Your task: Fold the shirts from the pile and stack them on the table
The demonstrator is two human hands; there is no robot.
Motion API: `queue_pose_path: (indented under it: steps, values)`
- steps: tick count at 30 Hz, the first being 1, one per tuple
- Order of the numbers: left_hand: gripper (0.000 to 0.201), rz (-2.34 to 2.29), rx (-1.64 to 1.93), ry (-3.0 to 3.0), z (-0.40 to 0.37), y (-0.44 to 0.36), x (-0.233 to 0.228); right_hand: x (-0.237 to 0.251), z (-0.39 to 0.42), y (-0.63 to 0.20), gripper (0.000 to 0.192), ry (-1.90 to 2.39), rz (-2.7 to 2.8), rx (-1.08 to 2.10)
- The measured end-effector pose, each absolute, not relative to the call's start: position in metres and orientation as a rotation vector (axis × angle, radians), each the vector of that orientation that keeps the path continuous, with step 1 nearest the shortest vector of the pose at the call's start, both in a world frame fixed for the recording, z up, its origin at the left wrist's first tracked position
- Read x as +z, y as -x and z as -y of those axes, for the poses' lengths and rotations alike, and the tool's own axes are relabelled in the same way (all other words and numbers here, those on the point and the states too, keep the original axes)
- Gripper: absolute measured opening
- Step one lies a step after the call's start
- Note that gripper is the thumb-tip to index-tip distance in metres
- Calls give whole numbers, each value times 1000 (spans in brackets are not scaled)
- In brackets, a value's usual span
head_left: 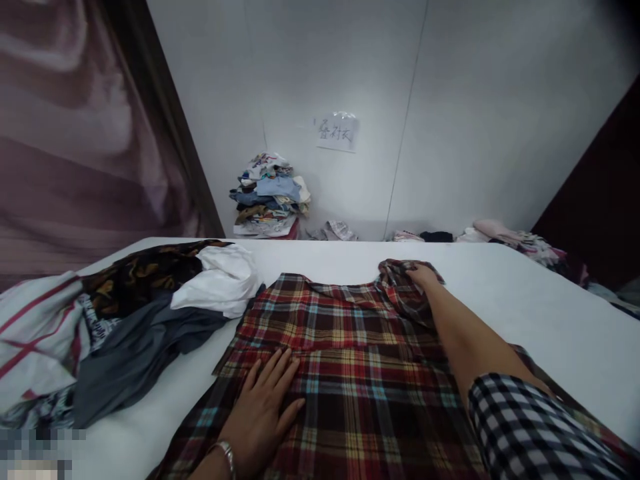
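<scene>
Left hand (265, 407) flat on plaid shirt (350, 360), right hand (420, 277) gripping its collar

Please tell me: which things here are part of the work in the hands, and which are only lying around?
In hand:
- plaid shirt, spread flat on the white table
- left hand, pressing flat on it
- right hand, gripping its bunched upper corner

Lying about:
- heap of clothes at the left
- stack of folded clothes by the wall
- paper sign
</scene>
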State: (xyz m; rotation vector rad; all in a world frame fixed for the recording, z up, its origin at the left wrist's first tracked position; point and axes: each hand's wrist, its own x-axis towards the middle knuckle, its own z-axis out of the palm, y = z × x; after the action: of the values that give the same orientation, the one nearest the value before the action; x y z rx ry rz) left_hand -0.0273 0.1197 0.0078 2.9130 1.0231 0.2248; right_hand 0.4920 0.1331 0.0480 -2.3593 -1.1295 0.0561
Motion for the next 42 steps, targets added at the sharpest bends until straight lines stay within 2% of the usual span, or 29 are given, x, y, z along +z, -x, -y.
queue_pose_path:
  steps: [2,5,9,11,14,19,21,25,27,31,34,42]
  values:
    - [62,-1013,219,-2898,-116,29,10,48,-137,-490,19,2268,1014,81]
    - [58,-988,164,-2833,-122,28,23,64,-139,-487,20,2060,883,101]
    - [44,-1105,269,-2767,-174,-1,60,114,-133,-487,11,1432,725,290]
    - [47,-1110,368,-2860,-214,-30,75,142,-124,-483,8,1158,730,393]
    - [53,-1102,273,-2940,-268,-79,82,180,-102,-471,10,930,783,496]
    - [72,-1111,-23,-3039,-309,-129,71,230,-61,-462,14,878,875,417]
    - [63,-1088,-80,-3084,-313,-133,73,245,-47,-463,18,895,900,358]
    - [28,-1118,-17,-3137,-315,-122,94,269,-27,-460,26,934,839,293]
    - [25,-1098,81,-3167,-311,-108,110,278,-16,-455,28,929,790,266]
    - [25,-925,283,-3225,-288,-64,140,290,15,-446,31,872,783,231]
    - [25,-747,306,-3278,-250,-24,146,287,51,-438,30,833,803,215]
    - [22,-579,127,-3220,-148,30,83,214,146,-393,19,816,442,239]
